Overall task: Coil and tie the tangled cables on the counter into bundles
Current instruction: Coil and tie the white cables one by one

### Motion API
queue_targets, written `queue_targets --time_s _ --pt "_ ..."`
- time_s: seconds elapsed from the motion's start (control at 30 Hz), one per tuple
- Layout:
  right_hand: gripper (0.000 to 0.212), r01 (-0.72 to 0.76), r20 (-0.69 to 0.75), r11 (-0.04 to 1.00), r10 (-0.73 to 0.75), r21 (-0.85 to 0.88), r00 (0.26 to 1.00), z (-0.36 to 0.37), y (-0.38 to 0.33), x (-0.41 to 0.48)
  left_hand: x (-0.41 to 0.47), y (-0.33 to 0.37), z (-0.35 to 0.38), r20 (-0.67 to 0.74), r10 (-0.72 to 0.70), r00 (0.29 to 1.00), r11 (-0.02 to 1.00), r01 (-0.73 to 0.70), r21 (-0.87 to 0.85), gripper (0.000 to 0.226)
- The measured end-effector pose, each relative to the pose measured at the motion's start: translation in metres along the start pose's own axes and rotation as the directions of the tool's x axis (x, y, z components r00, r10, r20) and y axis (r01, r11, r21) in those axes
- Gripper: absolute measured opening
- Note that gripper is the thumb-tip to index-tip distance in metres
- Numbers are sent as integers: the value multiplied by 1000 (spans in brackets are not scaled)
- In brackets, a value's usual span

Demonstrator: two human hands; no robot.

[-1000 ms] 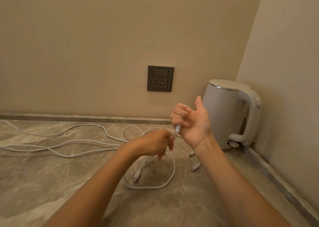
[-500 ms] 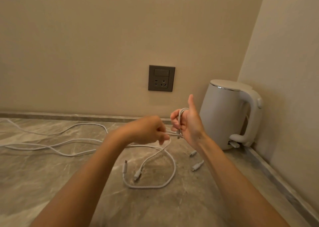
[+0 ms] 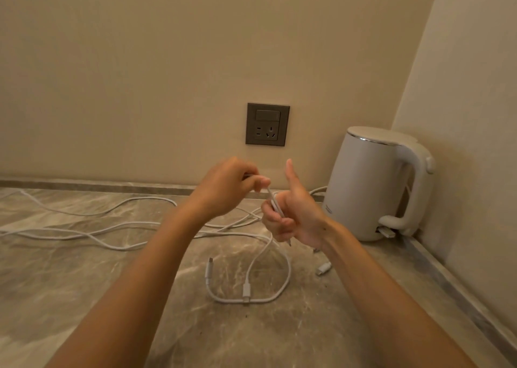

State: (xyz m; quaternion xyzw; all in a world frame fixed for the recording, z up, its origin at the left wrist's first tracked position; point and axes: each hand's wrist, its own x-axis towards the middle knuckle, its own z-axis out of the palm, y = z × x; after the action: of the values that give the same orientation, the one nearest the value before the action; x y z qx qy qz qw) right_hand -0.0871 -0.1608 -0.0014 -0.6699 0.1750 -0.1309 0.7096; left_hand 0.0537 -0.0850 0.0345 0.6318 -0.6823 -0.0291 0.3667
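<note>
White cables [image 3: 117, 229] lie tangled across the grey marble counter [image 3: 279, 334]. My right hand [image 3: 293, 213] is raised with the thumb up and its fingers curled round folded turns of a white cable [image 3: 275, 204]. My left hand [image 3: 232, 185] pinches the same cable just above and to the left of the right hand. A loop of cable [image 3: 285, 283] hangs from the right hand onto the counter, with two connector ends [image 3: 209, 269] lying beside it.
A white electric kettle [image 3: 372, 183] stands in the right corner against the walls. A grey wall socket [image 3: 267, 124] sits above the counter. Another loose connector [image 3: 324, 268] lies under my right forearm.
My left hand has risen from beside the right hand to above and left of it, drawing the cable up. The long strands on the counter have shifted toward my hands.
</note>
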Motion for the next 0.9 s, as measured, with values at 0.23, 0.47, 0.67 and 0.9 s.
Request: queue_targets --time_s 0.23,0.47,0.67,0.9 --pt "75 -38 439 824 -261 565 860 7 -6 -2 4 4 7 -65 57 996 990 -65 -128 26" --pt "73 -22 330 591 -418 806 846 3 -7 1 1 1 31 183 -43 982 934 105 -341 34" --pt "79 214 -44 383 -405 899 913 -7 -12 -5 -6 7 49 420 -28 907 999 7 53 37" --pt "69 555 -507 402 -229 729 831 2 -16 -4 -6 18 56 542 -99 835 995 67 78 32"
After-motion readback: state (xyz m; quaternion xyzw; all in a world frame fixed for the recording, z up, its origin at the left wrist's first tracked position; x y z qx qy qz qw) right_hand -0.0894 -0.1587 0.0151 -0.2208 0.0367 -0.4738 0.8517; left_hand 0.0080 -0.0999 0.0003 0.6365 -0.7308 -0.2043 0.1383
